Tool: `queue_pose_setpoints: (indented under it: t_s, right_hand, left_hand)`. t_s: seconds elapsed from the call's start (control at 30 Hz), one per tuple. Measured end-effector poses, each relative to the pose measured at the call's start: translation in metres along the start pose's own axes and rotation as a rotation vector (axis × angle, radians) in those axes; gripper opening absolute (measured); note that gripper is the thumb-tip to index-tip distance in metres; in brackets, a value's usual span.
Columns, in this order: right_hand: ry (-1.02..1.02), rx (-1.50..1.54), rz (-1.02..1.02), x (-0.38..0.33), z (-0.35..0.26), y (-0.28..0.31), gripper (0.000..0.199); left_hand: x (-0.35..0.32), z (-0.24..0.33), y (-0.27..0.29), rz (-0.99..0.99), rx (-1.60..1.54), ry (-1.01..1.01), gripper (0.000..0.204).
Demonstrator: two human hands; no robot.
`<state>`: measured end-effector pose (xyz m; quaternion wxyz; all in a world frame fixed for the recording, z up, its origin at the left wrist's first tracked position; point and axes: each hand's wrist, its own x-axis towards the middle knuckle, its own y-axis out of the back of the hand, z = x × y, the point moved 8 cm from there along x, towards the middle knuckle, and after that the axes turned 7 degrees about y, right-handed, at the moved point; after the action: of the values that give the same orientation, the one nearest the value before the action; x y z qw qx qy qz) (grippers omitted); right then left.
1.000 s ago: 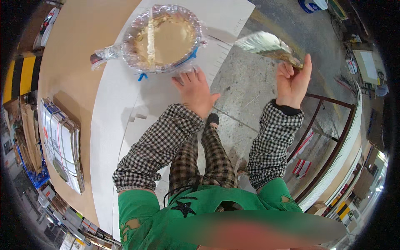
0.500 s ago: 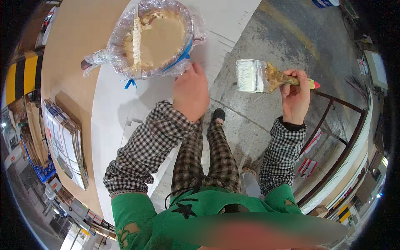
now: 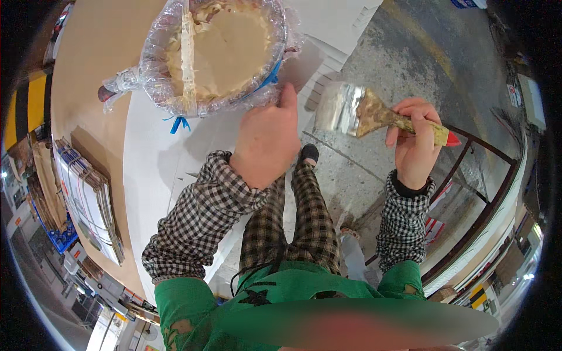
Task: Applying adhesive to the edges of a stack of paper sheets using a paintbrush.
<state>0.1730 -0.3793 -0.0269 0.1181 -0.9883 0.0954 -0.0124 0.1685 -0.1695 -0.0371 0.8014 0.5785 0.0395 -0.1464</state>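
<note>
Holding a flat, wooden-handled brush (image 3: 374,114) is the right hand (image 3: 417,140). The left hand (image 3: 266,143) (I can't tell its grip) is by the near edge of a round, plastic-wrapped pan (image 3: 155,70).

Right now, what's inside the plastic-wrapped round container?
The container holds creamy beige stuff, lumpy at its edge, with a pale bar across the top. The stuff hides the bottom.

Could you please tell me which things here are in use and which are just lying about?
In use, seemingly:
brush, in the right hand
plastic-wrapped container of tan contents, near the left hand

Lying about:
tied bundle of flat sheets
dark metal frame
</note>
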Motion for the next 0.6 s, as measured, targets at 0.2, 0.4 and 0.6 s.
queue_pose_setpoints:
  t_s: [0.2,0.4,0.6]
  right_hand:
    - [0.046,-0.022,0.01,0.009,-0.016,-0.014,0.014]
    - [-0.037,-0.059,-0.084,0.006,-0.012,-0.025,0.013]
    - [-0.05,-0.144,-0.131,0.004,-0.006,-0.032,0.014]
  left_hand:
    - [-0.003,-0.003,0.009,0.041,-0.006,-0.03,0.051]
    - [-0.002,-0.007,0.005,-0.033,-0.054,0.032,0.053]
    - [-0.006,-0.015,0.006,-0.098,-0.098,0.079,0.055]
